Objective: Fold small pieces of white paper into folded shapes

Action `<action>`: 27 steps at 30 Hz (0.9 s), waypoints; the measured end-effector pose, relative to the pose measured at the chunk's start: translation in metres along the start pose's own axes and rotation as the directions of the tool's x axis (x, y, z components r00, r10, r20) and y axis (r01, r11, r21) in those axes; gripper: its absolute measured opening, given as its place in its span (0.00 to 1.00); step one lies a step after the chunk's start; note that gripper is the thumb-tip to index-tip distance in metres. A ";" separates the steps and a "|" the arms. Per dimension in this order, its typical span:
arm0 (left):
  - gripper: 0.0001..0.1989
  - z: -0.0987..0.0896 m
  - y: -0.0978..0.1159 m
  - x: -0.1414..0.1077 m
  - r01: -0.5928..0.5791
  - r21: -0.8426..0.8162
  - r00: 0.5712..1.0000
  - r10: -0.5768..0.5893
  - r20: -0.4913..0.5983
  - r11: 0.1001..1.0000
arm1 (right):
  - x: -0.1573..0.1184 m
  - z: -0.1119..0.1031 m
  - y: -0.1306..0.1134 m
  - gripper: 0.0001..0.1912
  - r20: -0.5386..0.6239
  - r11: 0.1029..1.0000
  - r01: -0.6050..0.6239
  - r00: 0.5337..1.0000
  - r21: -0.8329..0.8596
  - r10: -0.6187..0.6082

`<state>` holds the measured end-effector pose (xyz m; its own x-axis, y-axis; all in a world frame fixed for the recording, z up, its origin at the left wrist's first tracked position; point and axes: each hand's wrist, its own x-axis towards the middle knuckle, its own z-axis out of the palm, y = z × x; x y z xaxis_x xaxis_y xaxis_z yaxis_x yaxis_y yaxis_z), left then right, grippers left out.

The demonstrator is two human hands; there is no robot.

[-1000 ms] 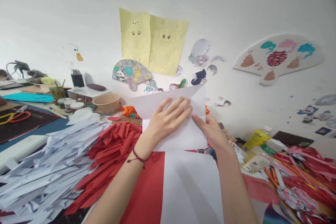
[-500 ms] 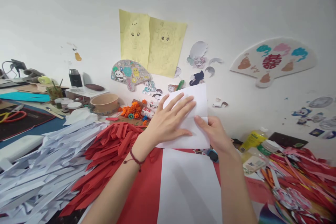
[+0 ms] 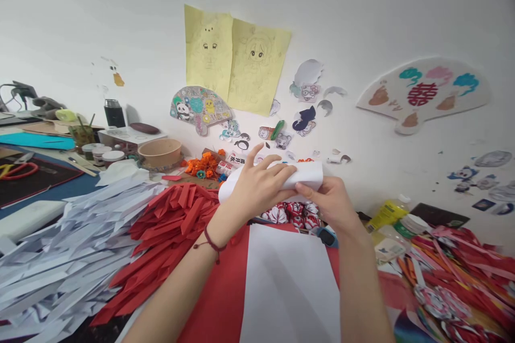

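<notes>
Paper [image 3: 309,174] seems curled, part-hidden by left hand [image 3: 260,184].

Yellow drawings [image 3: 245,64] on a white wall [image 3: 129,5], seemingly dimmer at right.

The curled paper [image 3: 310,174] is plain white, and so is the near sheet [image 3: 289,289], edged by solid red paper [image 3: 217,295]. On the left are white strips [image 3: 76,252] and, beside them, red strips [image 3: 173,220]. The bracelet [image 3: 211,240] is dark maroon. Far off, yellow sheets [image 3: 257,75] carry grey line drawings; the left fan [image 3: 201,108] is busily multicoloured; the right fan [image 3: 436,96] is white, patterned in red, brown, teal, pink and blue.
</notes>
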<state>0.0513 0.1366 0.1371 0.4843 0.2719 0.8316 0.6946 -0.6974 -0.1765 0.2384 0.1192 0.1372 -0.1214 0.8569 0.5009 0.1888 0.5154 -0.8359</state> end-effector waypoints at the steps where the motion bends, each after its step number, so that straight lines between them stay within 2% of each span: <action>1: 0.16 0.000 -0.001 0.000 0.008 -0.004 1.000 -0.008 -0.002 1.000 | 0.000 0.000 -0.001 0.13 -0.019 1.000 0.016 1.000 -0.019 -0.016; 4: 0.15 0.001 -0.002 0.000 0.037 0.003 0.999 -0.037 -0.002 0.999 | 0.000 0.003 -0.005 0.12 -0.080 0.996 0.049 0.995 -0.070 -0.055; 8: 0.19 0.000 -0.002 0.001 0.085 0.015 0.996 -0.086 0.039 0.996 | 0.000 0.002 -0.006 0.12 -0.145 0.986 0.119 0.980 -0.117 -0.136; 10: 0.20 -0.003 -0.002 0.001 0.115 -0.033 0.990 -0.112 0.083 0.993 | 0.001 0.000 -0.005 0.12 -0.177 0.976 0.154 0.968 -0.155 -0.180; 13: 0.20 -0.010 -0.002 0.002 0.159 -0.196 0.982 -0.134 0.137 0.968 | 0.001 -0.005 -0.002 0.11 -0.195 0.969 0.168 0.960 -0.179 -0.202; 17: 0.20 -0.016 -0.001 0.003 0.145 -0.327 0.984 -0.103 0.144 0.934 | -0.001 -0.008 -0.005 0.11 -0.160 0.957 0.154 0.967 -0.246 -0.197; 22: 0.29 -0.014 0.003 0.004 0.067 -0.215 0.993 -0.045 0.107 0.974 | -0.002 -0.004 -0.011 0.13 -0.052 0.876 0.178 0.973 -0.448 -0.224; 27: 0.22 -0.011 0.006 0.003 0.085 -0.144 0.991 -0.068 0.119 0.986 | 0.001 0.006 -0.010 0.11 -0.001 0.851 0.226 0.966 -0.475 -0.258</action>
<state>0.0513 0.1265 0.1445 0.4960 0.3956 0.7730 0.6496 -0.7598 -0.0280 0.2309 0.1153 0.1445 -0.1650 0.6951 0.6997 0.5955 0.6358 -0.4911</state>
